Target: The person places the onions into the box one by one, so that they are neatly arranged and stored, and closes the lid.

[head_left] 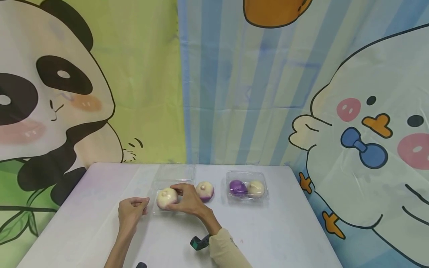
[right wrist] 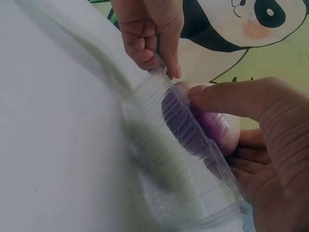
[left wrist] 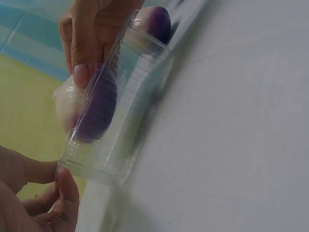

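Note:
My right hand (head_left: 189,201) grips a white-and-purple turnip (head_left: 166,198) from its right side, thumb and fingers spread round it. The turnip is partly down inside an open clear plastic box (head_left: 155,212), its purple half showing through the ribbed wall in both wrist views. At the box's left end, my left hand (head_left: 131,211) pinches the rim between thumb and fingers, as the left wrist view shows (left wrist: 43,203). Just right of the box, partly behind my right hand, sits a second turnip (head_left: 205,191), white on top and purple below.
The box's clear lid (head_left: 175,172) lies folded back toward the table's far edge. Farther right stands another clear box (head_left: 247,175), closed over one purple turnip (head_left: 238,188) and one white turnip (head_left: 256,189). A printed curtain (head_left: 228,93) hangs behind the white table (head_left: 278,230).

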Demonstrator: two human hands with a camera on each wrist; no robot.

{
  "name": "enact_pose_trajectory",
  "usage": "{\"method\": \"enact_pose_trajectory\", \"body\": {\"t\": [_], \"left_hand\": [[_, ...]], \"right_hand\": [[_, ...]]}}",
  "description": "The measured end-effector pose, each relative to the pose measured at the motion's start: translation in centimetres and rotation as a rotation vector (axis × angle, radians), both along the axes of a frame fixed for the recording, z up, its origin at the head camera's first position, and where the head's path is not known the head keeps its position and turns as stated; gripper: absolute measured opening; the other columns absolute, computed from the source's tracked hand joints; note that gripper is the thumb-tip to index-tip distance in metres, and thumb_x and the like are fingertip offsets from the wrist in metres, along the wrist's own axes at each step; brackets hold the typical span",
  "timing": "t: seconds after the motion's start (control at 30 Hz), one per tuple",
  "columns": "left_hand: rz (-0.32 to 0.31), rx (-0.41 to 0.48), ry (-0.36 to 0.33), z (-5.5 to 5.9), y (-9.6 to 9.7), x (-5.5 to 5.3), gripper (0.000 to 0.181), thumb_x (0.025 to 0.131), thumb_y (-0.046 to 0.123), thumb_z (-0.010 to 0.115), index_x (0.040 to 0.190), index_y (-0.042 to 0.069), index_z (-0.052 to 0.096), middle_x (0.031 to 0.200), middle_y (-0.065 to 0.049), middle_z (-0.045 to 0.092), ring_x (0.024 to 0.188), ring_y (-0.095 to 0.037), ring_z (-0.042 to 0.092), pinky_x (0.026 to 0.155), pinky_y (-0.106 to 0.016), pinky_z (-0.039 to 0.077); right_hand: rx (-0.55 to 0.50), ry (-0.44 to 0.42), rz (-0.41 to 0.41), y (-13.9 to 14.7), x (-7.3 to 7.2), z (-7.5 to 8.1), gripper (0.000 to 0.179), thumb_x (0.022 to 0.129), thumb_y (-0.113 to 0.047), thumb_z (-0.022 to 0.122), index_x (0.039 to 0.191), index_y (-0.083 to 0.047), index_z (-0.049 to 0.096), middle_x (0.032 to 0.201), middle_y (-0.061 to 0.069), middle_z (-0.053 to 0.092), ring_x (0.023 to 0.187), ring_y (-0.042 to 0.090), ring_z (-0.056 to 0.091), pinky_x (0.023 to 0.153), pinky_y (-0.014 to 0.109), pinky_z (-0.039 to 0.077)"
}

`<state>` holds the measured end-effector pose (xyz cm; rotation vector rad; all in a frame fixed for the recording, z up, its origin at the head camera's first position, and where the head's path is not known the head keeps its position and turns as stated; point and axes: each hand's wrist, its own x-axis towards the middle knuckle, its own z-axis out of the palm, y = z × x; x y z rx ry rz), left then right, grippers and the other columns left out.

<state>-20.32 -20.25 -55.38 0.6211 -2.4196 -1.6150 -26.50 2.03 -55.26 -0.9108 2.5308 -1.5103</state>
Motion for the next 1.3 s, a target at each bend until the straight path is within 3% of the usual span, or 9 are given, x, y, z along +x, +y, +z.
{"method": "enact_pose_trajectory", "body": {"t": [0.33, 0.67, 1.3], "left_hand": [[0.003, 0.004, -0.007, 0.2, 0.1, 0.1, 0.021, 0.103, 0.010, 0.073, 0.107, -0.011, 0.074, 0.079, -0.016, 0.076, 0.062, -0.014, 0.069, 0.057, -0.022, 0.062], [0.001, 0.021, -0.006, 0.1, -0.1, 0.0, 0.023, 0.102, 0.009, 0.075, 0.108, -0.013, 0.074, 0.076, -0.013, 0.076, 0.060, -0.013, 0.070, 0.057, -0.022, 0.063], [-0.018, 0.041, -0.016, 0.1, -0.3, -0.1, 0.023, 0.102, 0.010, 0.074, 0.110, -0.013, 0.074, 0.072, -0.006, 0.074, 0.060, -0.013, 0.068, 0.057, -0.023, 0.062]], "right_hand": [[0.049, 0.000, 0.037, -0.8, -0.3, 0.8, 0.062, 0.081, -0.022, 0.095, 0.135, -0.001, 0.074, 0.130, 0.012, 0.080, 0.115, 0.011, 0.077, 0.099, 0.013, 0.059], [0.079, -0.033, 0.041, -1.5, -0.4, 0.8, 0.064, 0.080, -0.023, 0.097, 0.134, 0.000, 0.073, 0.131, 0.014, 0.079, 0.115, 0.013, 0.078, 0.099, 0.015, 0.060], [0.160, -0.016, 0.058, -2.6, -1.0, 0.6, 0.064, 0.080, -0.020, 0.098, 0.135, 0.001, 0.073, 0.130, 0.011, 0.080, 0.116, 0.009, 0.076, 0.100, 0.016, 0.059]]}}
